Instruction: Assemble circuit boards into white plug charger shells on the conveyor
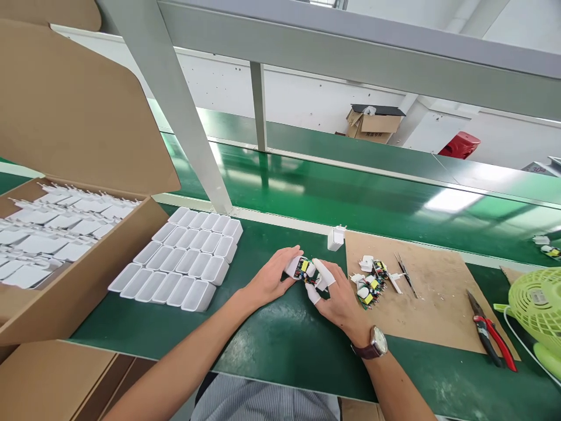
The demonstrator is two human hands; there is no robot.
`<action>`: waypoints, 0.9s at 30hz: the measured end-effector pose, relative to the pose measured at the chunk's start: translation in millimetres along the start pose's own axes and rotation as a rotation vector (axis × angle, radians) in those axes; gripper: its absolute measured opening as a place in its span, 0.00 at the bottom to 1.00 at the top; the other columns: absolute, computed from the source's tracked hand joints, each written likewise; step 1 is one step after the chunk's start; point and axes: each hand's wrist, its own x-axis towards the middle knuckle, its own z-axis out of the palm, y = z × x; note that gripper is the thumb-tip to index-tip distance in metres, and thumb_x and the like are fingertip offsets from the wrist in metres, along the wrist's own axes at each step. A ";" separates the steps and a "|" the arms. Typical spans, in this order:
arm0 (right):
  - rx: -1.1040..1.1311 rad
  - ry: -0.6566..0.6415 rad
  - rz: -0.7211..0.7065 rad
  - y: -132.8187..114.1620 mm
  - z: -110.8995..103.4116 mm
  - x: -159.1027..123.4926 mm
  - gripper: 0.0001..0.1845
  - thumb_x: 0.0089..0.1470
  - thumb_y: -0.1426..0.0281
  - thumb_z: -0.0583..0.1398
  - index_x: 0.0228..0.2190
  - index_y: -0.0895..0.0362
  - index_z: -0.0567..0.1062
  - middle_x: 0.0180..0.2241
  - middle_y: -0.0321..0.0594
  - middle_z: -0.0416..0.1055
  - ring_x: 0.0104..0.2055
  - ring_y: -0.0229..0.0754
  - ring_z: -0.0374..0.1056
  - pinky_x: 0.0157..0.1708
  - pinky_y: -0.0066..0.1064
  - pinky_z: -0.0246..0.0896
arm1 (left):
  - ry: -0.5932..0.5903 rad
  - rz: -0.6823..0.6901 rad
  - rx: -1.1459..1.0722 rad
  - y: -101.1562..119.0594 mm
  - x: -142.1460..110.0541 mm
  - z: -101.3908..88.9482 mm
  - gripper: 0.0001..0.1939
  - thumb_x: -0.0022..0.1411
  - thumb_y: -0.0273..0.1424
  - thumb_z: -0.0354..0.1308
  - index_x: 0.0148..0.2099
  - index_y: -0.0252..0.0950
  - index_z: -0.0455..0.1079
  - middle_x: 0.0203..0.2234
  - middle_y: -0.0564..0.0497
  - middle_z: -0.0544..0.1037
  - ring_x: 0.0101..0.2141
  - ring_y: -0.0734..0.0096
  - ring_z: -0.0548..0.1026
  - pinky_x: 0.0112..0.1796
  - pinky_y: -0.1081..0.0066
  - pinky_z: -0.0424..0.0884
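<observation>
My left hand [272, 275] grips a white charger shell [293, 266] above the green mat. My right hand [333, 292], with white finger cots on thumb and fingers and a wristwatch [375, 344] on the wrist, pinches a small circuit board [304, 268] with yellow parts at the shell's open end. Both hands meet at the middle of the bench. Just to the right lies a heap of circuit boards and white plug pieces [369, 283] on a brown board [421, 292].
Rows of empty white shells [184, 260] lie on the mat to the left, beside an open carton [65, 245] full of white plug parts. One finished charger [335, 238] stands behind. Tweezers [405, 272], red-handled cutters [491, 331] and a green fan [539, 310] sit right.
</observation>
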 end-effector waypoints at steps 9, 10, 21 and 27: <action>-0.015 0.020 -0.029 2.6 2.0 -3.8 0.37 0.60 0.77 0.58 0.67 0.52 0.54 0.51 0.51 0.71 0.53 0.55 0.69 0.51 0.51 0.73 | 0.005 -0.012 0.019 1.3 0.3 0.9 0.35 0.69 0.32 0.61 0.72 0.44 0.49 0.61 0.41 0.71 0.64 0.55 0.67 0.62 0.49 0.69; -0.017 0.025 -0.032 2.9 2.2 -3.9 0.37 0.60 0.77 0.58 0.67 0.52 0.54 0.51 0.51 0.72 0.53 0.54 0.69 0.51 0.50 0.73 | 0.002 -0.013 0.021 1.4 0.4 0.8 0.35 0.69 0.32 0.61 0.72 0.44 0.49 0.61 0.41 0.71 0.64 0.55 0.67 0.63 0.49 0.68; -0.029 0.031 -0.036 2.4 1.9 -2.5 0.34 0.60 0.77 0.58 0.65 0.56 0.58 0.50 0.52 0.73 0.52 0.55 0.70 0.49 0.50 0.74 | 0.015 -0.003 0.010 -1.7 0.2 0.9 0.35 0.68 0.32 0.62 0.72 0.44 0.51 0.61 0.42 0.72 0.63 0.57 0.68 0.62 0.51 0.69; -0.022 0.029 -0.012 1.5 0.9 -1.5 0.34 0.60 0.77 0.58 0.65 0.54 0.58 0.49 0.51 0.73 0.51 0.54 0.71 0.49 0.50 0.74 | 0.028 0.000 0.028 0.2 1.6 1.1 0.37 0.67 0.33 0.63 0.72 0.43 0.51 0.60 0.42 0.73 0.62 0.56 0.70 0.61 0.51 0.71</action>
